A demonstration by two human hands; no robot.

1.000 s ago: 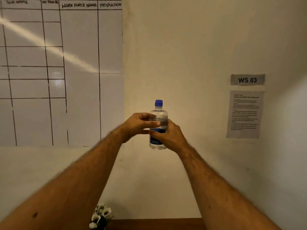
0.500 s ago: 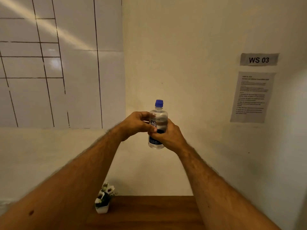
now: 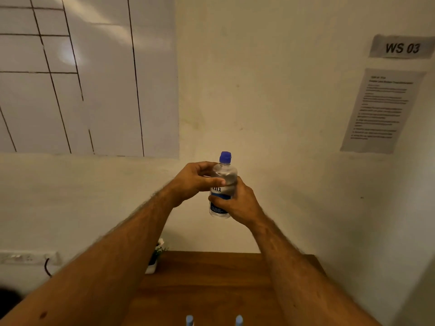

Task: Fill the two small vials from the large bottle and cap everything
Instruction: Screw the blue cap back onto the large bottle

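Two hands: left hand (image 3: 193, 182) and right hand (image 3: 237, 203) both grasp the bottle
Bottle (image 3: 222, 184): clear smooth plastic, round, upright above wooden table (image 3: 211, 278)
Cap (image 3: 225, 157): blue, on
Vials: two pale blue tops (image 3: 189, 320) at bottom edge

Large bottle (image 3: 223, 184), clear plastic, blue cap on, white-and-blue label, upright, held in mid-air above the table's far end, two small vials seen only as pale blue tops (image 3: 189, 320) and (image 3: 239, 319) at bottom frame edge, apart, side by side
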